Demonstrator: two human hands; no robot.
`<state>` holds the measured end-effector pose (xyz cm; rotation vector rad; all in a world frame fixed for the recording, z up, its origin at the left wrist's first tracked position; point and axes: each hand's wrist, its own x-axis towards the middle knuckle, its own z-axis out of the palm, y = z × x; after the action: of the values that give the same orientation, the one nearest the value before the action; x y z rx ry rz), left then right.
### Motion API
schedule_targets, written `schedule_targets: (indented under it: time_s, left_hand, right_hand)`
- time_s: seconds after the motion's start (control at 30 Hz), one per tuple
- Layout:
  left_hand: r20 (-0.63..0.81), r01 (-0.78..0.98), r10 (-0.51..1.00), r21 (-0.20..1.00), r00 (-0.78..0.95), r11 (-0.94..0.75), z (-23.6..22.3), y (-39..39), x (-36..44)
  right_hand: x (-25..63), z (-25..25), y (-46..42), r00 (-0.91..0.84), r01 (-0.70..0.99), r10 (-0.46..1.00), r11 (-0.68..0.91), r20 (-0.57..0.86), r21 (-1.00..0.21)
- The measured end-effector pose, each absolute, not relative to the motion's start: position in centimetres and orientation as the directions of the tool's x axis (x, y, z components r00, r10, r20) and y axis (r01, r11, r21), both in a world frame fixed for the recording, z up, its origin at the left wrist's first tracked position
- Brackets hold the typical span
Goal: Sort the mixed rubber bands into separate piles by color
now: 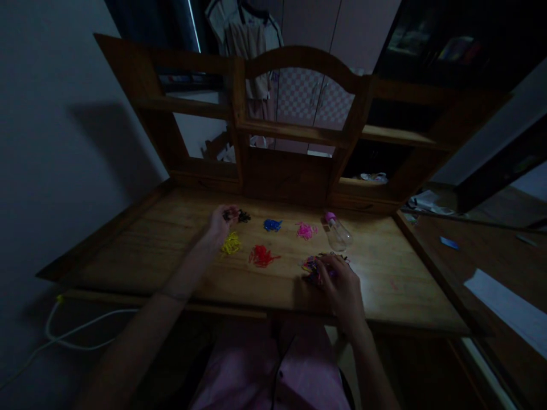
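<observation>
On the wooden desk [171, 250] lie heaps of small thin pieces, perhaps rubber bands, sorted by colour. My left hand [221, 221] reaches to the black heap [244, 216], its fingers curled over dark pieces at the heap's left side. Just below it is the yellow heap [231, 244]. My right hand [342, 276] rests on the mixed multicoloured heap [311, 265], thumb and fingers bent into it; what is between the fingertips is hidden. Between the hands lie the red heap [261, 256], the blue heap [272, 225] and the pink heap [306, 230].
A clear bottle with a pink cap [337, 233] lies beyond my right hand. A wooden shelf frame [294, 134] rises along the desk's back edge. To the right, a lower brown surface holds a white paper [504, 304] and a small blue packet [448, 243]. A white cable [81, 336] hangs lower left.
</observation>
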<state>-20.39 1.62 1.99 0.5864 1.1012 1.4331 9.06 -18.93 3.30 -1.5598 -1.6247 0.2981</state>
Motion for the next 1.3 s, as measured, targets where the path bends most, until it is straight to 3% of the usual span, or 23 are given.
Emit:
schedule_targets:
  time_s: [0.13, 0.27, 0.4, 0.5, 0.6, 0.77, 0.9, 1.07, 1.2, 1.3]
  left_hand:
    - [-0.162, -0.186, 0.964, 0.975, -0.212, 0.123, 0.4, 4.5, -20.5]
    - [-0.007, 0.057, 0.980, 0.998, -0.200, 0.019, 0.0, 4.6, -20.4]
    - [0.148, 0.217, 0.981, 0.969, -0.126, -0.118, 1.5, 1.2, -18.3]
    - [0.257, 0.371, 0.960, 0.885, 0.108, -0.279, 2.6, -3.4, -14.8]
    - [0.267, 0.408, 0.892, 0.815, 0.364, -0.411, 2.5, -8.0, -10.9]
    - [0.229, 0.411, 0.808, 0.767, 0.543, -0.493, 0.7, -11.9, -7.5]
    - [0.143, 0.414, 0.792, 0.789, 0.593, -0.453, -0.2, -12.5, -7.2]
    - [0.123, 0.456, 0.762, 0.736, 0.636, -0.500, -0.2, -12.8, -6.8]
    - [0.131, 0.447, 0.764, 0.743, 0.632, -0.498, -0.1, -12.9, -6.7]
    - [0.126, 0.379, 0.789, 0.824, 0.601, -0.420, 0.0, -12.9, -7.0]
  right_hand:
    - [13.5, 3.5, -20.9, 0.289, 0.719, 0.868, 0.081, 0.404, -0.690]
    - [17.2, 3.2, -22.3, 0.434, 0.739, 0.805, -0.061, 0.405, -0.671]
    - [17.8, 2.3, -22.9, 0.391, 0.740, 0.847, -0.057, 0.360, -0.670]
    - [16.9, 1.6, -22.6, 0.298, 0.735, 0.894, 0.008, 0.334, -0.678]
    - [16.1, 1.2, -22.2, 0.254, 0.743, 0.908, 0.038, 0.334, -0.668]
    - [15.9, 1.3, -22.2, 0.246, 0.764, 0.898, 0.052, 0.365, -0.643]
    - [16.6, 1.0, -23.0, 0.271, 0.755, 0.890, 0.039, 0.366, -0.655]
    - [16.8, 0.8, -23.7, 0.281, 0.746, 0.895, 0.023, 0.346, -0.666]
    - [15.2, 1.2, -23.8, 0.167, 0.764, 0.933, 0.082, 0.319, -0.640]
    - [13.5, 0.9, -23.7, 0.052, 0.777, 0.956, 0.143, 0.288, -0.614]
